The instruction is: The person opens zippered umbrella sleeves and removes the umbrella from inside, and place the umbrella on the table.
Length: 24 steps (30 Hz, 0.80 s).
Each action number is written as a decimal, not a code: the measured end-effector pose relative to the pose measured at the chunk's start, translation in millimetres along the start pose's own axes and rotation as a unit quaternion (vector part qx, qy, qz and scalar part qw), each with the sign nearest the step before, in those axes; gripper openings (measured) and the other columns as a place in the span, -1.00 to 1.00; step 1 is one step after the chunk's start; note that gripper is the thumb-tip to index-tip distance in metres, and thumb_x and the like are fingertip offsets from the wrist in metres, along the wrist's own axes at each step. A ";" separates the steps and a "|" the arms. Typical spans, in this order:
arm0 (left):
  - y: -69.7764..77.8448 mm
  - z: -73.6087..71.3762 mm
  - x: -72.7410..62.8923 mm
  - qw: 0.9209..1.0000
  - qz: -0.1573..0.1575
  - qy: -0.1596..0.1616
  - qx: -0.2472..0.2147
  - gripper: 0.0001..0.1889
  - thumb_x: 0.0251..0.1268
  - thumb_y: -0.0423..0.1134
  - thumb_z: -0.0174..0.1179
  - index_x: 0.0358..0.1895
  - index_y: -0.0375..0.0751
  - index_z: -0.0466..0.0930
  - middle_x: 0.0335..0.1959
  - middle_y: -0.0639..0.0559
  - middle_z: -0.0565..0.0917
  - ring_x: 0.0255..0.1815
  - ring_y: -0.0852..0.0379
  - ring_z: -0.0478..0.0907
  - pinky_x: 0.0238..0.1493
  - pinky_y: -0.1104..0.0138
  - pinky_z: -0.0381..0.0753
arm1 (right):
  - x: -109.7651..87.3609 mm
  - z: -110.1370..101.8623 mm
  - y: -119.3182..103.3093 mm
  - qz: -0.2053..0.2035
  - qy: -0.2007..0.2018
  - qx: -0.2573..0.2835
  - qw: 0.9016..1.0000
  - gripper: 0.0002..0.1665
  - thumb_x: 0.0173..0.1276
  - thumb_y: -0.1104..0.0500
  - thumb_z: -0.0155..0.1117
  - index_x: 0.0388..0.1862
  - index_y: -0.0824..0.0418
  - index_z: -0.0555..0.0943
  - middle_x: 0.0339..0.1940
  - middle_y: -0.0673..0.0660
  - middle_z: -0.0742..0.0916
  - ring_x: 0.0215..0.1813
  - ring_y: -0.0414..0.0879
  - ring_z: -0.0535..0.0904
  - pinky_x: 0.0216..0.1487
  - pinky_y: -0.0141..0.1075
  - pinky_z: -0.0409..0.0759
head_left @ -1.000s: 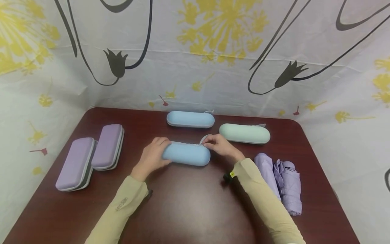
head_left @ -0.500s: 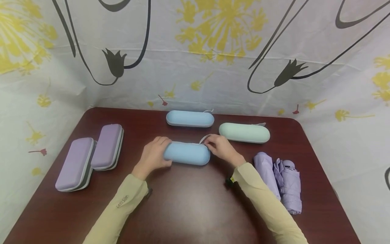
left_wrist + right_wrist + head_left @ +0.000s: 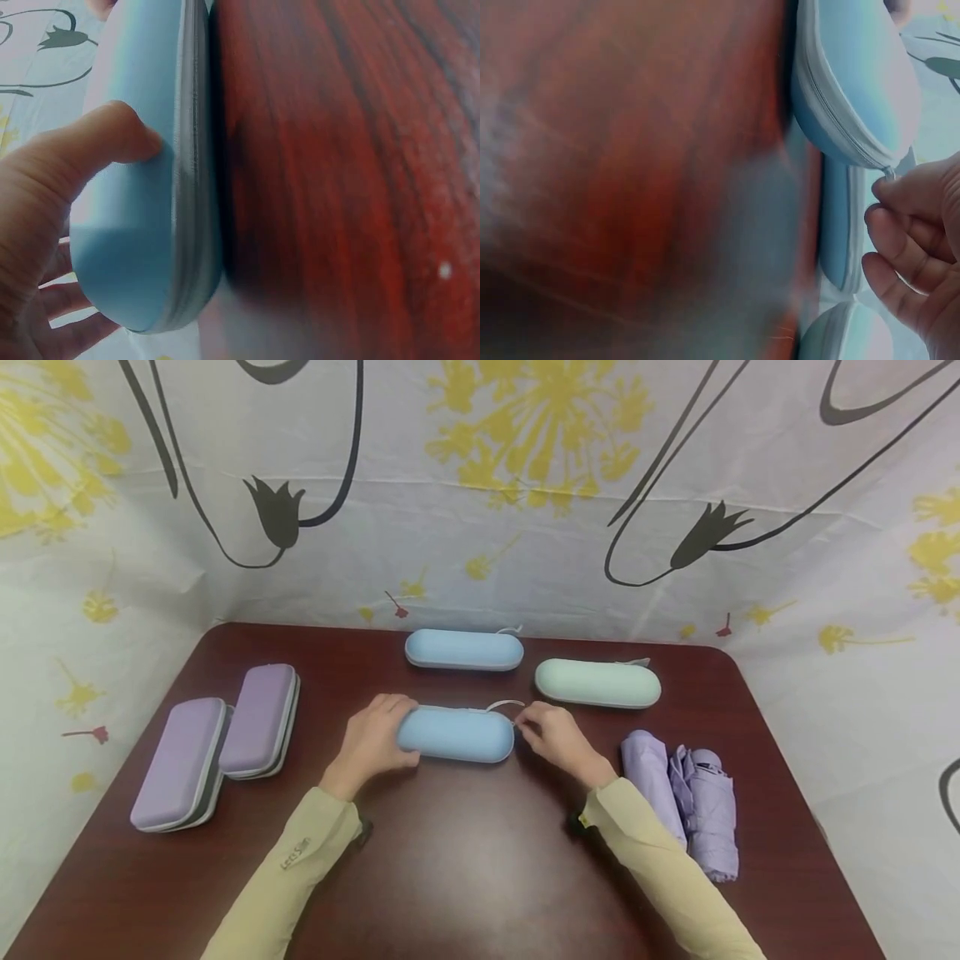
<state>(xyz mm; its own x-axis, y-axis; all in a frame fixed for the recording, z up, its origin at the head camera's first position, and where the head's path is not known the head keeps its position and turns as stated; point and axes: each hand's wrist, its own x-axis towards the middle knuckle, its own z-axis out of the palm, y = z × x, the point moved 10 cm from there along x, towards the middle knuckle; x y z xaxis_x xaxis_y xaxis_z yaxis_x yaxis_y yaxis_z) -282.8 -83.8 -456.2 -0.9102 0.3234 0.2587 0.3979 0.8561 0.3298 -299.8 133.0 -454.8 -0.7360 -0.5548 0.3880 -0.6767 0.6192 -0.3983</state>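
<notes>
A light blue, capsule-shaped zippered case [image 3: 459, 734] lies lengthwise on the table before me. My left hand [image 3: 375, 735] grips its left end. In the left wrist view the thumb presses its blue side just by the zipper [image 3: 184, 150], with the other fingers round behind. My right hand [image 3: 557, 739] is at the right end, where thumb and forefinger pinch the small zipper pull [image 3: 889, 173]. The zipper line runs shut along the side facing me. A pale wrist strap [image 3: 504, 703] sticks up behind the right end.
Another blue case [image 3: 465, 650] and a mint green case [image 3: 598, 683] lie farther back. Two purple zippered cases [image 3: 180, 762] stand at left. Two folded lavender umbrellas [image 3: 712, 818] lie beside my right forearm. A patterned cloth [image 3: 480, 527] hangs behind the dark wooden table [image 3: 465, 877].
My right hand has moved from near the strap at the back of the case round to its right end, toward me. The left hand keeps its grip on the case.
</notes>
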 end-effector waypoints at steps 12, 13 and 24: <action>-7.6 1.2 0.9 0.999 -0.019 0.021 -0.015 -0.26 -0.42 0.02 0.48 0.04 -0.13 0.54 0.02 -0.03 0.57 0.04 0.01 0.43 -0.18 0.07 0.57 | -21.3 3.4 -4.5 0.016 0.025 0.025 0.999 -0.90 0.05 0.43 0.32 -0.42 0.29 0.67 -0.45 0.10 0.67 -0.35 -0.08 0.60 -0.29 -0.20 0.57; -7.7 1.0 0.9 0.999 -0.020 0.024 -0.016 -0.26 -0.43 0.02 0.48 0.04 -0.13 0.54 0.02 -0.03 0.57 0.04 0.00 0.43 -0.18 0.06 0.57 | -22.0 4.4 -5.5 0.019 0.025 0.025 0.999 -0.90 0.04 0.43 0.33 -0.42 0.29 0.66 -0.45 0.09 0.67 -0.35 -0.09 0.60 -0.29 -0.20 0.57; -12.5 3.3 -6.1 0.996 -0.061 0.045 -0.040 -0.30 -0.40 0.07 0.43 0.00 -0.12 0.56 -0.01 -0.02 0.59 -0.02 0.02 0.45 -0.19 0.06 0.56 | -25.4 18.2 -12.1 0.048 0.023 0.013 0.998 -0.89 0.00 0.41 0.35 -0.48 0.23 0.65 -0.49 0.05 0.66 -0.38 -0.09 0.60 -0.34 -0.22 0.57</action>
<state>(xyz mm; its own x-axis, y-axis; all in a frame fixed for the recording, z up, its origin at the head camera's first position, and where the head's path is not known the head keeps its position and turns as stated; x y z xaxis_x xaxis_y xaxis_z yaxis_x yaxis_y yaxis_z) -282.6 -95.1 -464.8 -0.9403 0.1780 0.2902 0.2951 0.8511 0.4341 -273.3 129.5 -475.0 -0.7967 -0.4666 0.3841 -0.6032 0.6533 -0.4576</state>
